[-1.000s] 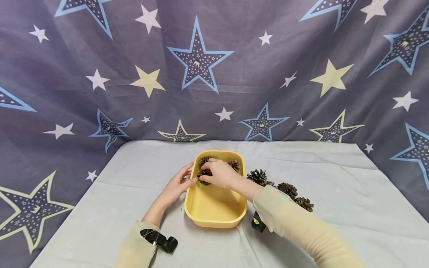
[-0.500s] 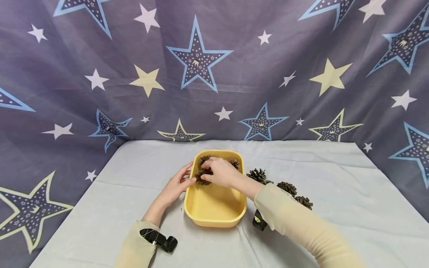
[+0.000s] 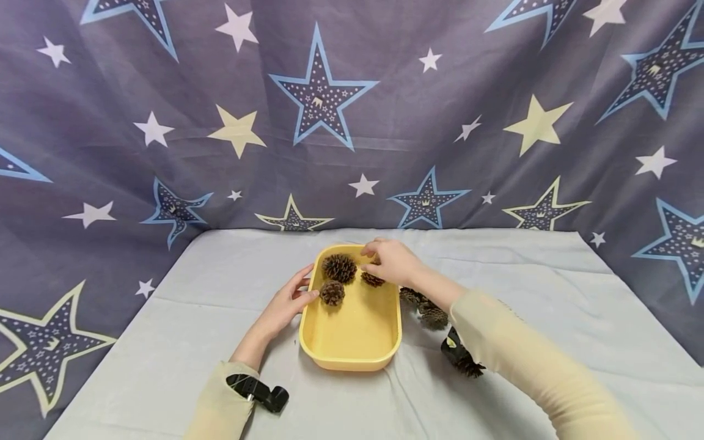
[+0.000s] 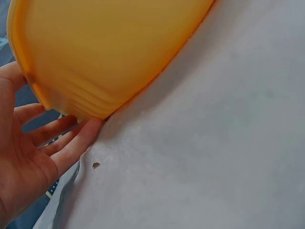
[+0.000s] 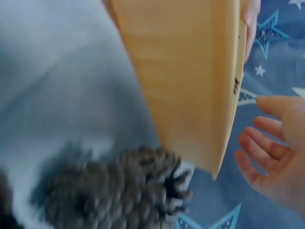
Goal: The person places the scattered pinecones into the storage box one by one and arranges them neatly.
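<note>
A yellow plastic tub (image 3: 352,342) stands on the pale cloth in the head view. At its left rim is my left hand (image 3: 279,311), thumb on the edge and extended fingers against the outer wall; the left wrist view shows these fingers (image 4: 71,143) touching the tub's underside edge. Inside the tub lie a larger pine cone (image 3: 339,268), a smaller pine cone (image 3: 332,293) and a pine cone (image 3: 373,279) at the back right. My right hand (image 3: 393,263) hovers over that last cone, partly covering it. Its fingers are loosely bent, with nothing visible between them in the right wrist view.
Several pine cones (image 3: 433,316) lie on the cloth right of the tub, partly under my right forearm. One cone (image 3: 470,366) sits nearer, by the black wrist camera (image 3: 452,345). A star-patterned curtain (image 3: 352,122) hangs behind the table.
My right hand has left the smaller cone on the left and moved right to the cone at the tub's back right. My left hand stays at the rim. The view has shifted slightly.
</note>
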Motion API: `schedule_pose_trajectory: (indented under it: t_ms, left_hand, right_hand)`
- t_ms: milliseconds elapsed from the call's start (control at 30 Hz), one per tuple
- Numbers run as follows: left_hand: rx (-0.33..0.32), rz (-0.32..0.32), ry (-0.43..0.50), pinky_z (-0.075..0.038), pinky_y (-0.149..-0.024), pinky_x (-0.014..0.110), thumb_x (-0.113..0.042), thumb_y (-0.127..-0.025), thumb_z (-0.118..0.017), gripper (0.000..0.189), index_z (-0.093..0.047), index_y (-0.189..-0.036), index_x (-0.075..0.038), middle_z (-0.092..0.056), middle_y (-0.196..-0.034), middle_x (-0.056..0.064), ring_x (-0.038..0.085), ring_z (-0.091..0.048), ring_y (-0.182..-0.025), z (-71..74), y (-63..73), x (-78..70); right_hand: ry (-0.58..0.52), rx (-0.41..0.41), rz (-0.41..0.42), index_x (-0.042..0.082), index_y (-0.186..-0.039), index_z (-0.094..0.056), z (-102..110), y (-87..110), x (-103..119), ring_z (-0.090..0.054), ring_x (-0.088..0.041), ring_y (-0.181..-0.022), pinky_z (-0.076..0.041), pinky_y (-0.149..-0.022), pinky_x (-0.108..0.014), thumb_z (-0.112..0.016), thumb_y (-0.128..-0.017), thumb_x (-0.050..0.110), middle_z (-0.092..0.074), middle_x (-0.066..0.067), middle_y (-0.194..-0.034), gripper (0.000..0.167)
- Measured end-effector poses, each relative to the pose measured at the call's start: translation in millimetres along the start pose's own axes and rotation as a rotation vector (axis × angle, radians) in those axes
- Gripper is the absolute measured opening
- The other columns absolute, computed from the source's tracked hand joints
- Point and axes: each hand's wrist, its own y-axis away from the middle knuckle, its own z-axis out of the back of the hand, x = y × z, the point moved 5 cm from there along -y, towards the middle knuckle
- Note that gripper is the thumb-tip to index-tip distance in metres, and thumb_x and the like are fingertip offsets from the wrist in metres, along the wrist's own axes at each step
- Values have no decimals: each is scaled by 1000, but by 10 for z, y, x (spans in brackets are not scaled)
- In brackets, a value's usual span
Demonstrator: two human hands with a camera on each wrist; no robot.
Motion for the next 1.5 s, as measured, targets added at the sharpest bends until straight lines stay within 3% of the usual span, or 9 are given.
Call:
schedule_pose_trajectory:
  t_ms: [233,500,767,1000,1167,1367,1500]
  left_hand:
    - [16,-2,-9,-52,-84,40,-16,-90,-53,63,-22,-145,-11,-42,-132,26,36,-53,-108,-21,147,-267]
    - [17,-2,9,-53,-83,39,-16,-90,-53,63,-22,-145,-13,-43,-132,25,37,-53,-108,-26,126,-240]
    - [16,12,0,-53,-83,38,-17,-90,-53,63,-22,-145,-13,-42,-133,25,38,-52,-109,-30,132,-251]
    - [16,17,-5,-53,-84,38,-16,-91,-52,62,-22,-145,-13,-41,-133,25,39,-52,-109,-30,155,-293]
    - [17,10,5,-53,-83,39,-17,-91,-53,63,-22,-145,-12,-42,-132,26,38,-52,-108,-21,121,-220]
    - [6,7,14,-54,-81,35,-23,-90,-56,64,-24,-145,-21,-44,-132,21,34,-54,-107,-6,12,-11]
    - [-5,-6,-7,-54,-80,34,-27,-89,-56,63,-26,-144,-24,-45,-131,19,31,-55,-105,-5,-4,30]
  right_hand:
    - [17,-32,-38,3,-105,-64,158,143,-232,-62,-20,-85,-53,-74,-30,-65,-83,20,-65,-10,-100,28]
    - [22,-39,-27,0,-104,-63,204,331,-501,-59,-24,-86,-52,-74,-33,-65,-81,18,-63,-12,-99,29]
    - [-4,22,-28,1,-107,-63,194,519,-677,-60,-27,-89,-52,-79,-37,-66,-81,23,-63,-13,-100,35]
    - [-110,120,-63,0,-119,-56,142,652,-814,-58,-30,-100,-51,-84,-42,-64,-82,30,-60,-16,-114,48]
    - [-167,186,-118,0,-124,-52,58,723,-908,-57,-31,-103,-49,-88,-45,-63,-83,35,-58,-17,-117,55]
    - [-140,191,-157,1,-124,-52,3,781,-968,-59,-29,-100,-48,-88,-45,-62,-82,40,-60,-16,-115,58]
    - [-150,208,-190,3,-126,-51,-32,804,-985,-57,-30,-103,-45,-92,-46,-60,-83,45,-60,-15,-114,60]
